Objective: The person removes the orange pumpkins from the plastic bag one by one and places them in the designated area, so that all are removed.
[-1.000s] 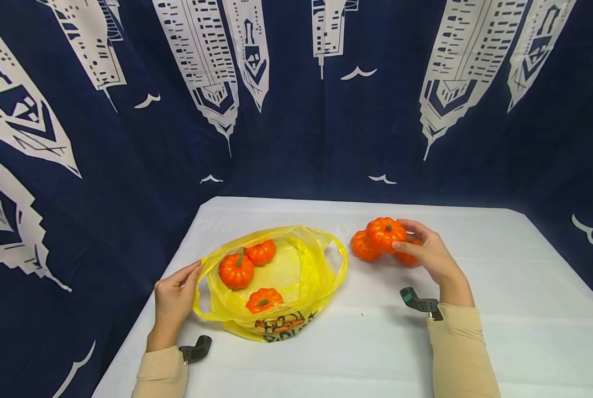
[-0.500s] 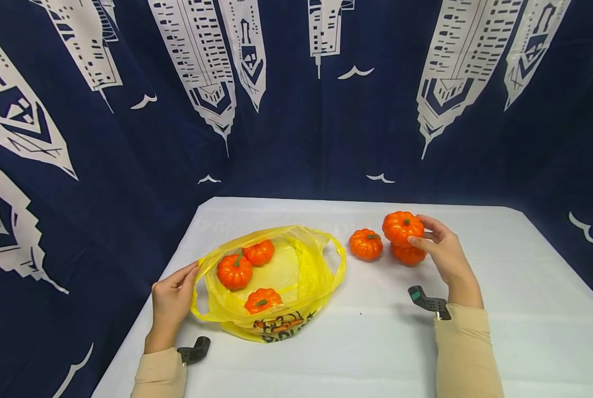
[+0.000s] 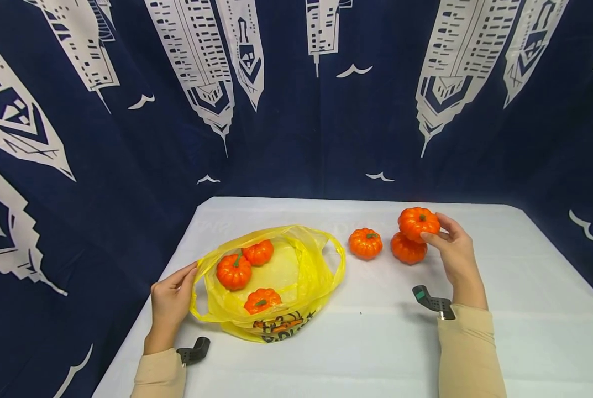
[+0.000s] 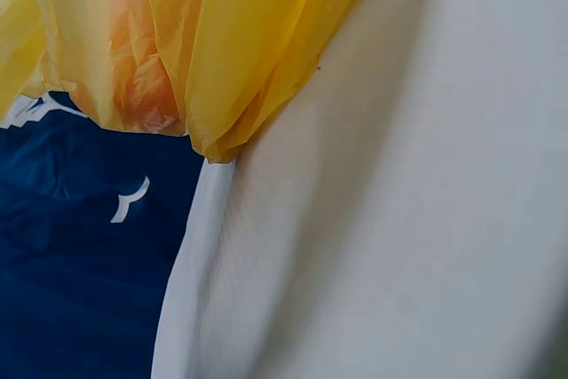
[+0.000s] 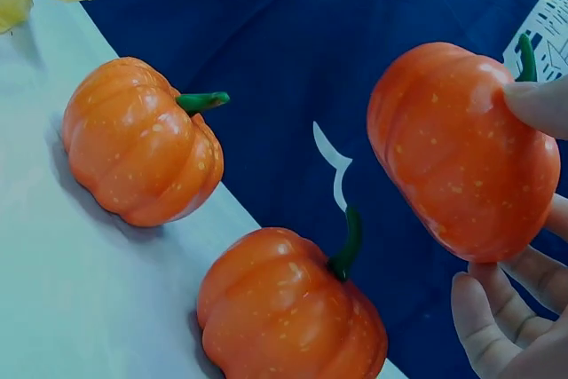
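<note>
My right hand point(image 3: 456, 249) grips a small orange pumpkin point(image 3: 418, 223) with a green stem, thumb on top and fingers beneath, as the right wrist view shows. Behind and partly below it lies a second pumpkin point(image 3: 408, 249) on the table; a third pumpkin point(image 3: 365, 244) rests to its left. At the left, my left hand point(image 3: 171, 303) pinches the rim of a yellow plastic bag point(image 3: 321, 276), whose mouth gapes upward. Inside sit three pumpkins: one at the left point(image 3: 234, 272), one at the back point(image 3: 258, 252) and one at the front point(image 3: 262, 301). The left wrist view shows only the bag's side point(image 4: 257, 33).
A white cloth covers the table point(image 3: 376, 354). Behind it hangs a dark blue curtain point(image 3: 296, 138) printed with white buildings and birds. Black wrist-worn devices sit by the left wrist point(image 3: 194, 350) and right wrist point(image 3: 433, 303).
My right hand has moved to the right with its pumpkin, away from the leftmost loose pumpkin, uncovering more of the two on the table. The left hand and bag stay put.
</note>
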The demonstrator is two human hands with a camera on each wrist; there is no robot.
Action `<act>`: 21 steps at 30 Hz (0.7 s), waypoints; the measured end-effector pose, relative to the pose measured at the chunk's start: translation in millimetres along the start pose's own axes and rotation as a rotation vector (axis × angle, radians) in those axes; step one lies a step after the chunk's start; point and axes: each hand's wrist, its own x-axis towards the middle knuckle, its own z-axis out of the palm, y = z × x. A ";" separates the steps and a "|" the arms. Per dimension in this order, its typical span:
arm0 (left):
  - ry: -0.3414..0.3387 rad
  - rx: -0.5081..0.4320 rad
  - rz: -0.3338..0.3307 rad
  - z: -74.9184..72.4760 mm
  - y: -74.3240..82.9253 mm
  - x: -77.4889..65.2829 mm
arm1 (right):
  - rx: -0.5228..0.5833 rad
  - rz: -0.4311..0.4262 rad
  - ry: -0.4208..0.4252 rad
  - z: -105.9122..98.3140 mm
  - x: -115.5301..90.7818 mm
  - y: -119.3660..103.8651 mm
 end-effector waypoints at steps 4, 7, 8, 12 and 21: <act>0.010 -0.009 -0.003 0.6 1.7 1.1 | 0.040 0.052 0.052 -0.1 1.0 -0.2; 0.020 -0.011 0.004 1.4 0.7 0.8 | 0.052 0.063 0.072 -1.2 1.0 1.7; 0.020 -0.010 0.006 1.7 0.6 0.8 | 0.044 0.061 0.074 -2.1 1.1 3.2; 0.017 0.000 0.003 1.6 0.7 0.3 | 0.050 0.072 0.094 -7.1 1.9 9.8; 0.020 -0.004 -0.002 0.7 2.3 0.7 | 0.209 0.123 0.171 -14.0 5.2 18.4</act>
